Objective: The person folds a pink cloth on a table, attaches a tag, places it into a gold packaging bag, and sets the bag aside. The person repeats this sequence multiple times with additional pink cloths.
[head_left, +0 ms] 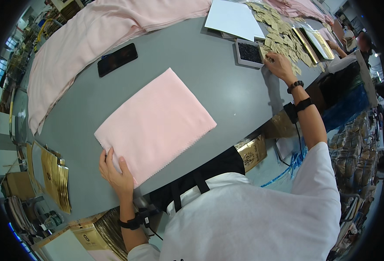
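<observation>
A folded pink cloth [157, 126] with zigzag-cut edges lies at a slant on the grey table in front of me. At its near left corner rests my left hand [117, 173], fingers apart, thumb lying on the fabric. My right hand [280, 66] reaches out to the far right, fingers curled together beside a small white box [250, 53] of tiny black pieces. Loose tan paper tags [283, 37] are scattered around and behind that hand. Whatever its fingertips pinch is too small to make out.
A black phone [118, 60] lies beyond the cloth. Larger pink fabric [92, 37] drapes along the far left edge. A white board [234, 19] lies behind the box. Gold packets [55, 176] stand at the left edge. Another person's arm [338, 48] shows at far right.
</observation>
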### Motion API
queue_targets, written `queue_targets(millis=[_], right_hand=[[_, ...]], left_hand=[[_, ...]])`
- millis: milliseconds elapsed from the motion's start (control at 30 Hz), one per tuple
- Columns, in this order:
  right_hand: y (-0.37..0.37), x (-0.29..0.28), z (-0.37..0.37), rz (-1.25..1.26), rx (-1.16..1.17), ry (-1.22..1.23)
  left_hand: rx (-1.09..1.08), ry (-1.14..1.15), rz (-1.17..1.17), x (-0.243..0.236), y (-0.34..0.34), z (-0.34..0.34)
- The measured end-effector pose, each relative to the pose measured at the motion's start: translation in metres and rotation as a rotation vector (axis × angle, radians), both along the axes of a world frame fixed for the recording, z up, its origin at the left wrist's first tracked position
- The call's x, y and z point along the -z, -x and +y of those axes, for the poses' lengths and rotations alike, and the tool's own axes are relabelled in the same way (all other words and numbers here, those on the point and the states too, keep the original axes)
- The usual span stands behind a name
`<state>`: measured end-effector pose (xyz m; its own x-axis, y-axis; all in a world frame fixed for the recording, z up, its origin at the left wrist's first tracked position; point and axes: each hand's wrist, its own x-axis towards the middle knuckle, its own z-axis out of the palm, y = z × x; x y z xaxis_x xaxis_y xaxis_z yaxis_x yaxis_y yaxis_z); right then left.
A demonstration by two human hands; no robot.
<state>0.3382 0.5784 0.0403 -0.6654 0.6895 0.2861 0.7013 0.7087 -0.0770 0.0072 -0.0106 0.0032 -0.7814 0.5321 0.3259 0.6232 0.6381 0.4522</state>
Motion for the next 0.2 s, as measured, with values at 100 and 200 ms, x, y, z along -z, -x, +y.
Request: queue_targets(millis=[100, 200], right_hand=[[0.002, -0.001, 0.009, -0.033, 0.009, 0.021], [-0.004, -0.001, 0.023, 0.002, 0.012, 0.157]], left_hand=[[-0.015, 0.004, -0.020, -0.002, 0.000, -0.001], [-0.024, -0.006, -0.061, -0.005, -0.002, -0.004]])
